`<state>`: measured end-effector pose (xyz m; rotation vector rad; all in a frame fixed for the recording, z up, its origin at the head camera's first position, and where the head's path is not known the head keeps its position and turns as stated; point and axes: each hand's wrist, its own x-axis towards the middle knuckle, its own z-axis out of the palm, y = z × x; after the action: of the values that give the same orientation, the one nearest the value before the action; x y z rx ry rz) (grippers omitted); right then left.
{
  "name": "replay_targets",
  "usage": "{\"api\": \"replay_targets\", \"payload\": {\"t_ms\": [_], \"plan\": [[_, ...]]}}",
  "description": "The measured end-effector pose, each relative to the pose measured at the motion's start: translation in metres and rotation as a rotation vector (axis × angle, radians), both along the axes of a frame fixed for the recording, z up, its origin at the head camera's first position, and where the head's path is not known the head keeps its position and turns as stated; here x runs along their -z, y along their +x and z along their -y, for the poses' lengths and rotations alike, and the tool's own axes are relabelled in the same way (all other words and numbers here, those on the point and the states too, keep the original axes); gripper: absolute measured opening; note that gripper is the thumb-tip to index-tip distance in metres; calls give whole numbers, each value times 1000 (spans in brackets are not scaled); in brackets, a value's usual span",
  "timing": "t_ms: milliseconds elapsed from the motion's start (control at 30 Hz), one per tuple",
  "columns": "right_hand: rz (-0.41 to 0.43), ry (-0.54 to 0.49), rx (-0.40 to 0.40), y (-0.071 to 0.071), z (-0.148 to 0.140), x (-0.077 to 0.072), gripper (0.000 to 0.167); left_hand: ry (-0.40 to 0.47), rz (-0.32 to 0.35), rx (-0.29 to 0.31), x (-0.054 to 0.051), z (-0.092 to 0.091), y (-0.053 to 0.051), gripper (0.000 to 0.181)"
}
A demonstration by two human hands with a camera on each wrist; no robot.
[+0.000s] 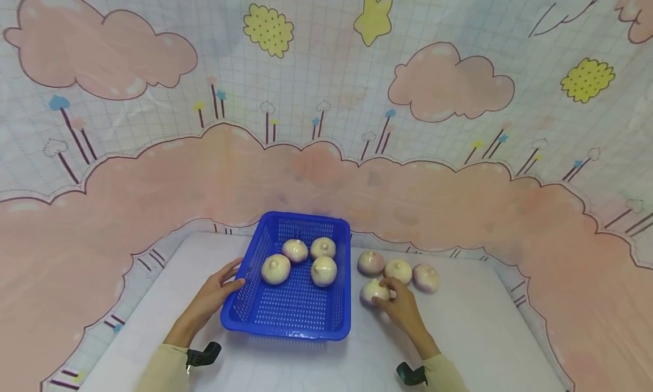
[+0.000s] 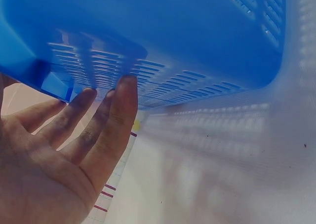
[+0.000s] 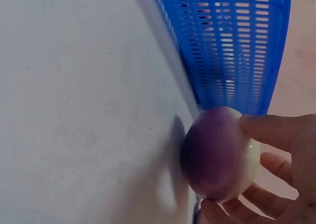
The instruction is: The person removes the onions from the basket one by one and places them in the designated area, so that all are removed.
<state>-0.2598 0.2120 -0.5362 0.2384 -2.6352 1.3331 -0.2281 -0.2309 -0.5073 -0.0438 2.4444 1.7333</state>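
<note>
My left hand (image 1: 210,295) holds the left side of a blue plastic basket (image 1: 285,331). Its thumb lies at the rim; in the left wrist view the fingers (image 2: 106,130) reach along the slotted outer wall. Right of the basket, my right hand (image 1: 403,307) grips a round purple-and-white turnip (image 1: 372,293) between thumb and fingers. The right wrist view shows this turnip (image 3: 217,155) with its purple side facing the table, close to the basket wall (image 3: 222,46). Several similar turnips (image 1: 275,269) sit inside the basket, toward its far half.
Three more turnips stand on the table just beyond my right hand: one nearest the basket (image 1: 370,263), a middle turnip (image 1: 398,271) and a right-hand turnip (image 1: 425,278). A white table (image 1: 490,324) lies beneath everything. Behind it hangs a cartoon-patterned cloth (image 1: 326,177).
</note>
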Motion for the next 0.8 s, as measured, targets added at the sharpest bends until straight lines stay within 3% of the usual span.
{"api": "replay_targets", "payload": {"t_ms": [200,533,800], "plan": [[24,31,-5,-5,2,0,46,3,-12,-2,0,1,-1,70],[2,33,5,-16,6,4,51,3,-15,-2,2,0,0,68],[21,42,12,-15,5,0,53,-3,-15,-4,2,1,0,69]]}}
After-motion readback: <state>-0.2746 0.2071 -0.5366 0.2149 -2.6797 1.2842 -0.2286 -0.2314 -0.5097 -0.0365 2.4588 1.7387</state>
